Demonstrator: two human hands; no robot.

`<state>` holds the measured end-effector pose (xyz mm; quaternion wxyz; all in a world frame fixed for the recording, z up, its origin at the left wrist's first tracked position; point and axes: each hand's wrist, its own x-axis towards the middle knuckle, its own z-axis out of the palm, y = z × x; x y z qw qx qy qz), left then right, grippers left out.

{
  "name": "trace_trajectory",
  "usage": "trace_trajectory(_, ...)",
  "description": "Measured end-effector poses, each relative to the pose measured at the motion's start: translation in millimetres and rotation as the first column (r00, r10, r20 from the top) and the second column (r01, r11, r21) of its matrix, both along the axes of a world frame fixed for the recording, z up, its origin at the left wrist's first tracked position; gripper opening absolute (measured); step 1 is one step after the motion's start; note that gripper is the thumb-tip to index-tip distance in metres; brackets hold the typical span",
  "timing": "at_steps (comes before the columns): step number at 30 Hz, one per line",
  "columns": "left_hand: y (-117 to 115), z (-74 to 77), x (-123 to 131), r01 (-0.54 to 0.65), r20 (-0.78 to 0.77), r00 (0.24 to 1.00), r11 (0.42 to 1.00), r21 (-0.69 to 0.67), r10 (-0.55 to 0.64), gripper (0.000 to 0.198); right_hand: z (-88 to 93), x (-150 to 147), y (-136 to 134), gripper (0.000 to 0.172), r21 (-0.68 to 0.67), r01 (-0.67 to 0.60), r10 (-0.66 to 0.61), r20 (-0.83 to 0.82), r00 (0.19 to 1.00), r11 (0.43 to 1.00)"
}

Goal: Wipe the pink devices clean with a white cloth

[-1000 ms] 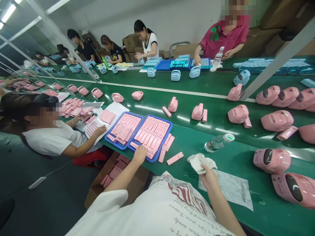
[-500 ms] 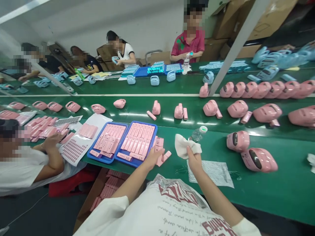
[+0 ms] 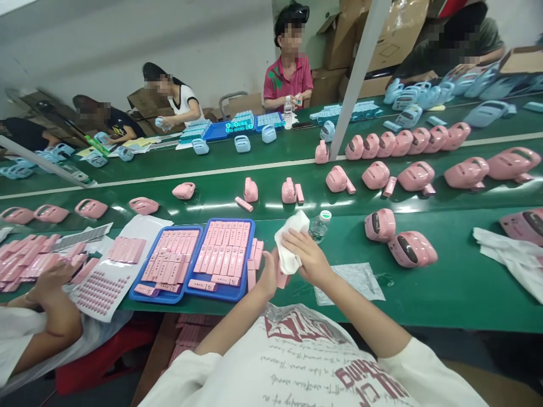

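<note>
My left hand (image 3: 267, 278) is closed on a flat pink plastic piece (image 3: 281, 279), mostly covered by a white cloth (image 3: 289, 261). My right hand (image 3: 309, 255) presses that cloth against the piece, its fingers laid over the folds. Just left of my left hand, several pink pieces (image 3: 253, 263) lie beside a blue tray (image 3: 242, 291) filled with rows of printed pink pieces. A second blue tray (image 3: 173, 297) with similar pieces adjoins it. Behind my right hand stands a clear bottle with a white and green cap (image 3: 320, 226).
A crinkled clear bag (image 3: 350, 284) lies right of my hands. Pink handled housings (image 3: 336, 178) line the green conveyor (image 3: 203, 210). Two more (image 3: 411, 249) sit on the bench at right, near a white cloth strip (image 3: 509, 257). A co-worker's arm (image 3: 55, 305) is at left.
My right hand has brought the white cloth left onto the pink piece in my left hand, which is now lifted off the bench. The view has turned to the right.
</note>
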<state>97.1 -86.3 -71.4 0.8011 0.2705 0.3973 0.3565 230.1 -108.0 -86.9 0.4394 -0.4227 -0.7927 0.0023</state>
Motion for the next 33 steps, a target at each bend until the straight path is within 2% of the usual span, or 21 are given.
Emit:
trace_trajectory(2,0.3,1.5,0.8,0.009,-0.027,1.000,1.000,0.003,-0.009,0.092,4.7,-1.5,-1.8,0.041,0.031,-0.032,0.032,-0.023,0.999,0.999)
trace_trajectory(4,4.7,5.6,-0.5,-0.010,0.008,1.000,1.000,0.002,0.010,0.094,4.7,-3.8,-8.9,0.037,0.019,-0.196,0.197,-0.069,0.978,0.980)
trace_trajectory(5,7.6,8.5,-1.9,-0.023,0.034,0.999,0.999,0.026,0.022,0.092,3.0,-3.5,-12.6,0.035,-0.021,-0.259,0.253,-0.149,0.956,0.966)
trace_trajectory(6,10.2,12.0,-3.6,-0.030,0.052,0.998,0.997,0.066,0.026,0.087,0.6,-1.7,-15.4,0.032,-0.087,-0.269,0.232,-0.301,0.925,0.959)
trace_trajectory(7,12.2,15.9,-5.3,-0.028,0.062,0.998,0.993,0.117,0.021,0.079,-2.2,1.6,-16.7,0.031,-0.176,-0.234,0.123,-0.483,0.867,0.956)
trace_trajectory(8,13.2,20.0,-6.9,-0.020,0.064,0.998,0.985,0.169,0.009,0.072,-4.8,6.1,-16.3,0.034,-0.276,-0.173,-0.045,-0.635,0.771,0.946)
trace_trajectory(9,13.3,24.2,-8.1,0.001,0.061,0.998,0.978,0.208,-0.014,0.065,-7.0,11.1,-14.6,0.039,-0.375,-0.109,-0.225,-0.738,0.636,0.921)
trace_trajectory(11,11.1,32.0,-9.1,0.044,0.038,0.998,0.966,0.257,-0.055,0.054,-9.3,19.8,-9.4,0.047,-0.521,-0.041,-0.483,-0.814,0.323,0.852)
trace_trajectory(12,9.3,35.1,-8.9,0.052,0.023,0.998,0.961,0.273,-0.060,0.049,-9.3,22.0,-7.2,0.050,-0.560,-0.035,-0.544,-0.816,0.193,0.827)
trace_trajectory(13,7.5,37.4,-8.5,0.055,0.009,0.998,0.957,0.284,-0.060,0.045,-8.6,22.3,-6.2,0.053,-0.584,-0.048,-0.578,-0.810,0.098,0.810)
trace_trajectory(14,5.8,38.8,-7.8,0.056,-0.004,0.998,0.956,0.290,-0.057,0.042,-7.4,20.5,-6.4,0.055,-0.601,-0.069,-0.601,-0.799,0.023,0.796)
trace_trajectory(15,4.5,39.3,-7.0,0.055,-0.015,0.999,0.955,0.290,-0.053,0.040,-5.8,17.0,-7.9,0.057,-0.606,-0.089,-0.609,-0.793,-0.002,0.790)
trace_trajectory(16,3.5,38.9,-6.2,0.055,-0.026,0.998,0.957,0.283,-0.050,0.040,-3.8,12.1,-10.3,0.058,-0.600,-0.099,-0.601,-0.799,0.032,0.794)
trace_trajectory(17,2.8,37.9,-5.3,0.056,-0.038,0.998,0.962,0.267,-0.047,0.042,-1.4,6.5,-13.1,0.057,-0.584,-0.105,-0.576,-0.811,0.100,0.805)
trace_trajectory(21,0.7,32.9,-0.7,0.049,-0.083,0.996,0.982,0.180,-0.035,0.048,11.1,-12.1,-19.0,0.050,-0.424,-0.121,-0.325,-0.821,0.470,0.897)
trace_trajectory(24,-0.4,33.0,2.7,0.000,-0.048,0.999,0.992,0.124,0.006,0.049,17.2,-15.3,-18.3,0.045,-0.279,-0.138,-0.088,-0.665,0.742,0.950)
trace_trajectory(26,0.2,34.3,2.9,-0.036,-0.006,0.999,0.999,0.020,0.036,0.047,15.0,-13.0,-21.0,0.040,-0.205,-0.261,0.121,-0.521,0.845,0.943)
trace_trajectory(28,2.2,34.6,0.7,-0.024,0.033,0.999,0.998,-0.066,0.026,0.050,7.7,-8.3,-27.4,0.032,-0.214,-0.395,0.233,-0.531,0.815,0.894)
trace_trajectory(29,3.5,34.1,-1.2,-0.007,0.047,0.999,0.997,-0.075,0.010,0.052,3.0,-5.1,-30.9,0.030,-0.240,-0.414,0.202,-0.598,0.776,0.878)
trace_trajectory(31,6.2,32.4,-5.3,0.030,0.075,0.997,0.998,-0.046,-0.027,0.053,-5.9,2.5,-35.4,0.031,-0.295,-0.344,0.012,-0.743,0.669,0.891)
trace_trajectory(33,8.6,31.1,-8.2,0.055,0.114,0.992,0.998,-0.037,-0.051,0.050,-10.1,10.4,-33.8,0.035,-0.335,-0.208,-0.170,-0.812,0.559,0.919)
